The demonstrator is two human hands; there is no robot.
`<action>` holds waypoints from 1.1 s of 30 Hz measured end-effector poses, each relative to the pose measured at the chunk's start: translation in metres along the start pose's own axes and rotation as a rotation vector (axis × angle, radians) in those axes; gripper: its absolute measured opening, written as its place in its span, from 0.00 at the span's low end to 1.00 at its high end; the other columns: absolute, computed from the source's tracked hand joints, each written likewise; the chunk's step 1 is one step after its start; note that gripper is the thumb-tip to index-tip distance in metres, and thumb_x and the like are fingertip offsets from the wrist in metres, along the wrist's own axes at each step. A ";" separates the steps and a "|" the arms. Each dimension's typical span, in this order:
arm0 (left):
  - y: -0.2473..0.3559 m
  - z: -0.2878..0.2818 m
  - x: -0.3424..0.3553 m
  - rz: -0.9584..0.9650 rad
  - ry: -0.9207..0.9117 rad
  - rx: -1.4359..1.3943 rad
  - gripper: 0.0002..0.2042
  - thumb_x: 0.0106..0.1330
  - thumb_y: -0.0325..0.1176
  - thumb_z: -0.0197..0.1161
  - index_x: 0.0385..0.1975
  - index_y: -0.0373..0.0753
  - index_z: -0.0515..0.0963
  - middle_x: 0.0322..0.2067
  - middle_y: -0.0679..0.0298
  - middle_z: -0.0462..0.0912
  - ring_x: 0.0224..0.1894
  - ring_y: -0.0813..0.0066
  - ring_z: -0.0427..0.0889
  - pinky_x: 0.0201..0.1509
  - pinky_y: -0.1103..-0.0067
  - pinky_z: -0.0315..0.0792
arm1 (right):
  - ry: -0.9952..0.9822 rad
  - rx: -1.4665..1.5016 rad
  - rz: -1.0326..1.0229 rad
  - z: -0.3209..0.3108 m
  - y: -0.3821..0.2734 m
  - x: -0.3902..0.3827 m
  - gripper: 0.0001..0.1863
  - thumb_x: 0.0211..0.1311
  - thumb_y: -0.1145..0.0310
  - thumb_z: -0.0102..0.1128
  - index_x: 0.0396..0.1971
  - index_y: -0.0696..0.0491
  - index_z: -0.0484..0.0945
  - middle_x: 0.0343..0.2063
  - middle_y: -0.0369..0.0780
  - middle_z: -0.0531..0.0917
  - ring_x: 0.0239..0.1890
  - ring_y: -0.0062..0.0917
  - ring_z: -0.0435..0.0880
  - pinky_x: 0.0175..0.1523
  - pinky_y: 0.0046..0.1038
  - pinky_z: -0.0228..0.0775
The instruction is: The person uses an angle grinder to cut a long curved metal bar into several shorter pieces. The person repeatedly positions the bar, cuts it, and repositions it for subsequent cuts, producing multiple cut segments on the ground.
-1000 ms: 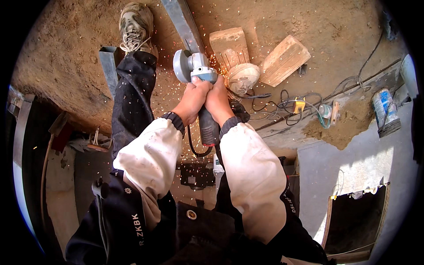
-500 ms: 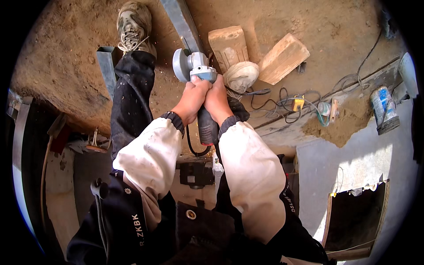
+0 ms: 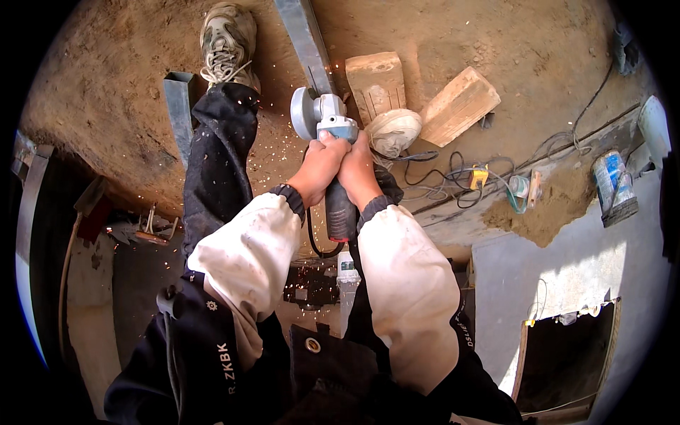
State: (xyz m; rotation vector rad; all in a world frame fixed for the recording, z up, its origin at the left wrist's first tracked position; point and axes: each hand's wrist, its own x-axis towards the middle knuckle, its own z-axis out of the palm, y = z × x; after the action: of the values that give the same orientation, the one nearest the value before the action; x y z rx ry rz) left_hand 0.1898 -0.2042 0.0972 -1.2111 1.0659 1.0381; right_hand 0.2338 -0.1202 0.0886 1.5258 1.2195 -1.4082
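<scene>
Both hands grip an angle grinder (image 3: pixel 341 216) with a grey head, a round guard (image 3: pixel 303 113) and a dark body with a black cord. My left hand (image 3: pixel 319 168) is wrapped round it just behind the head, and my right hand (image 3: pixel 359 172) closes on it from the other side. The grinder's head is against the near end of a square steel tube (image 3: pixel 304 42) that runs away from me. Sparks scatter toward me and to the left. Where the disc meets the metal is hidden by the guard and head.
My shoe (image 3: pixel 228 42) stands left of the tube, beside another square tube (image 3: pixel 178 106). Right of the grinder lie two bricks (image 3: pixel 460 106) and a round pale lump (image 3: pixel 394 133). Cords with a yellow connector (image 3: pixel 479 177), a sand patch (image 3: pixel 545 216) and a blue-white container (image 3: pixel 613 184) lie farther right.
Sparks have grown far denser and spread wider. The whole scene, hands and grinder included, has shifted slightly right and down in the picture. Both hands keep their hold.
</scene>
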 end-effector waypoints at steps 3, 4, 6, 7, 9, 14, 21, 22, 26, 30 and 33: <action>0.001 0.000 0.001 -0.011 -0.005 0.003 0.12 0.68 0.33 0.57 0.45 0.31 0.75 0.41 0.60 0.81 0.42 0.71 0.80 0.48 0.72 0.75 | 0.015 0.023 0.000 0.000 0.001 0.000 0.37 0.58 0.50 0.76 0.50 0.66 0.69 0.45 0.54 0.82 0.46 0.37 0.84 0.53 0.35 0.76; 0.000 0.001 0.001 -0.019 -0.008 0.007 0.12 0.68 0.33 0.57 0.45 0.31 0.75 0.41 0.61 0.81 0.42 0.71 0.80 0.48 0.72 0.75 | 0.013 0.044 -0.002 0.000 0.001 -0.001 0.37 0.58 0.50 0.76 0.50 0.66 0.69 0.44 0.54 0.83 0.46 0.37 0.84 0.53 0.35 0.76; -0.002 0.001 -0.002 -0.057 -0.028 -0.009 0.13 0.68 0.33 0.57 0.46 0.31 0.75 0.41 0.61 0.81 0.43 0.71 0.80 0.49 0.72 0.75 | -0.014 0.082 0.042 -0.003 0.001 -0.006 0.37 0.58 0.51 0.76 0.50 0.66 0.69 0.45 0.54 0.83 0.46 0.37 0.84 0.53 0.35 0.76; -0.003 0.001 -0.003 -0.073 -0.039 -0.019 0.13 0.68 0.33 0.57 0.46 0.32 0.75 0.41 0.61 0.80 0.43 0.71 0.80 0.49 0.72 0.75 | -0.028 0.100 0.061 -0.005 0.000 -0.008 0.36 0.58 0.51 0.76 0.50 0.66 0.69 0.45 0.54 0.83 0.47 0.37 0.84 0.53 0.35 0.76; -0.015 -0.002 0.001 -0.061 -0.094 -0.009 0.20 0.66 0.37 0.59 0.48 0.25 0.71 0.42 0.56 0.79 0.45 0.68 0.80 0.49 0.71 0.77 | -0.001 0.095 0.075 -0.005 0.018 -0.009 0.36 0.59 0.52 0.76 0.51 0.66 0.68 0.45 0.53 0.83 0.47 0.36 0.84 0.52 0.35 0.76; -0.026 0.000 0.002 -0.018 -0.023 -0.013 0.20 0.65 0.37 0.59 0.49 0.24 0.71 0.43 0.55 0.79 0.44 0.68 0.80 0.49 0.70 0.77 | -0.018 0.083 0.065 -0.007 0.018 -0.009 0.36 0.59 0.52 0.76 0.52 0.65 0.68 0.46 0.52 0.83 0.47 0.35 0.84 0.52 0.34 0.76; -0.003 -0.001 0.002 -0.023 -0.039 0.013 0.13 0.68 0.33 0.57 0.47 0.32 0.74 0.42 0.60 0.80 0.44 0.71 0.80 0.49 0.72 0.75 | -0.046 0.137 0.016 -0.001 0.003 -0.002 0.38 0.58 0.49 0.76 0.52 0.65 0.68 0.46 0.50 0.83 0.47 0.32 0.84 0.52 0.34 0.76; -0.002 0.000 0.001 -0.021 -0.035 0.038 0.13 0.68 0.33 0.58 0.46 0.31 0.74 0.42 0.60 0.80 0.44 0.71 0.80 0.49 0.72 0.75 | -0.041 0.119 0.014 -0.002 0.002 -0.001 0.38 0.59 0.49 0.76 0.52 0.65 0.68 0.46 0.50 0.83 0.47 0.33 0.84 0.52 0.34 0.76; 0.007 -0.003 0.006 0.044 0.042 0.090 0.15 0.67 0.34 0.60 0.47 0.30 0.73 0.42 0.59 0.80 0.44 0.71 0.80 0.49 0.72 0.76 | -0.036 0.094 -0.035 0.004 -0.006 0.006 0.38 0.59 0.49 0.75 0.52 0.64 0.68 0.45 0.51 0.83 0.46 0.35 0.84 0.51 0.34 0.76; 0.012 -0.004 0.003 0.127 0.033 0.141 0.32 0.65 0.43 0.61 0.54 0.17 0.62 0.50 0.45 0.74 0.49 0.63 0.78 0.52 0.70 0.77 | -0.058 0.102 -0.024 0.004 -0.018 0.004 0.38 0.59 0.49 0.75 0.52 0.64 0.68 0.45 0.52 0.83 0.46 0.36 0.85 0.51 0.35 0.77; 0.021 -0.002 -0.001 0.104 0.003 0.114 0.30 0.65 0.42 0.61 0.53 0.18 0.62 0.49 0.47 0.74 0.48 0.64 0.78 0.52 0.71 0.77 | -0.052 0.115 -0.034 0.005 -0.023 0.004 0.38 0.59 0.49 0.75 0.52 0.64 0.68 0.45 0.52 0.83 0.46 0.36 0.85 0.51 0.35 0.77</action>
State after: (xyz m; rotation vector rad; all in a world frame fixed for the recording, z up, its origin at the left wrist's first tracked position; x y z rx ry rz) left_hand 0.1686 -0.2045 0.0938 -1.0751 1.1844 1.0409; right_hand 0.2101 -0.1177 0.0861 1.5415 1.1554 -1.5547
